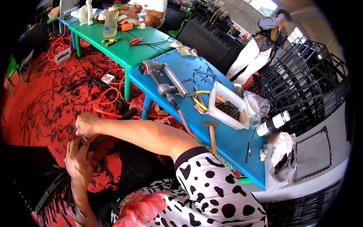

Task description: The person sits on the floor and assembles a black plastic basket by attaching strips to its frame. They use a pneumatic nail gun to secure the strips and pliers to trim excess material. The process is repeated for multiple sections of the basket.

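Both hands are low on the left side, over the red floor. The right hand (86, 125) is closed on a dark strip (99, 140), and the strip runs long from that fist down and to the right, toward the person's lap. The left hand (77, 160) is just below the right one, fingers bent and pressed on the same strip near its left end, w/ the thumb side up. So the strip lies btwn the 2 hands, touching both. Right hand is at the far end, left hand is closer to the body. Below the left hand sits a black woven frame (49, 193). A blue table (227, 143) w/ a hammer (211, 134) and an air gun (162, 77) is well apart, off to the right.
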{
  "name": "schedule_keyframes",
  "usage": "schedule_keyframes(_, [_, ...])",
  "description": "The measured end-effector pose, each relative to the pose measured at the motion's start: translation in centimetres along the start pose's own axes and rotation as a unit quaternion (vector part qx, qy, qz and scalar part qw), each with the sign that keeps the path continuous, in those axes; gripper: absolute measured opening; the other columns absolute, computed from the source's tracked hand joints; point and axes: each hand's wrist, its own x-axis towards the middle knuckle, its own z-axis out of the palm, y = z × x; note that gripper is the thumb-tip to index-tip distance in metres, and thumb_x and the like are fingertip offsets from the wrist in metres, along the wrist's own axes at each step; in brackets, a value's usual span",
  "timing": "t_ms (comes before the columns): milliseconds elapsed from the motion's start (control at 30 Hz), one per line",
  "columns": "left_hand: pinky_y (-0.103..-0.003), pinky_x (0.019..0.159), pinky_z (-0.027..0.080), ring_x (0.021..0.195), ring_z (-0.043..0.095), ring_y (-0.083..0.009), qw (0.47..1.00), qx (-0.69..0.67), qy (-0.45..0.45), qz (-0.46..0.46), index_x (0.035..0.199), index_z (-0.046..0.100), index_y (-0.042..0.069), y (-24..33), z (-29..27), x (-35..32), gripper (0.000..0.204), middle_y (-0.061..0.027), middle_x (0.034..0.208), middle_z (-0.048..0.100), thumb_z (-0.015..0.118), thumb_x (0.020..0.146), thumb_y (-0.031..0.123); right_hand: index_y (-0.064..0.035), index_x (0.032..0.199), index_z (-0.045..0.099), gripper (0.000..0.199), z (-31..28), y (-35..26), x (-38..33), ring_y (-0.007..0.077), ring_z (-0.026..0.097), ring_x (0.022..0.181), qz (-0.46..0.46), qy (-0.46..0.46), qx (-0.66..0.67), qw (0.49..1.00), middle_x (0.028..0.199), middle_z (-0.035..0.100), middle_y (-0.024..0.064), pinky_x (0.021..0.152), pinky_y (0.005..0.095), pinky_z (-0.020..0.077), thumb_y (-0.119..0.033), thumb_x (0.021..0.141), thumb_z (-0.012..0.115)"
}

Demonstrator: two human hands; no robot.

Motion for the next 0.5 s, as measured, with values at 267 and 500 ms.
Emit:
schedule_keyframes(267, [-0.045,0.072,0.047,0.090,0.054,-0.0344,1.000,0.010,0.016,-0.010,0.103,0.065,0.003,-1.2,0.3,0.1,0.039,-0.0126,0.093,0.055,0.069,0.064,0.001,-0.0025,0.070,0.066,0.025,0.2,0.2,1.9,0.0315,0.066,0.072,-0.031,-0.029,-0.046,0.998,0.074,0.067,0.0136,0.066,0.0410,0.0512,-0.025,0.065,0.077])
schedule_keyframes(500, [-0.042,0.074,0.048,0.089,0.056,-0.0322,1.000,0.007,0.010,-0.017,0.095,0.067,0.007,-1.3,0.3,0.8,0.029,-0.0110,0.090,0.056,0.073,0.067,0.007,-0.0056,0.130,0.055,0.059,-4.9,-0.4,-2.2,0.0115,0.057,0.063,-0.054,-0.071,0.260,0.961,0.083,0.062,0.0069,0.061,0.0271,0.0485,-0.001,0.072,0.065])
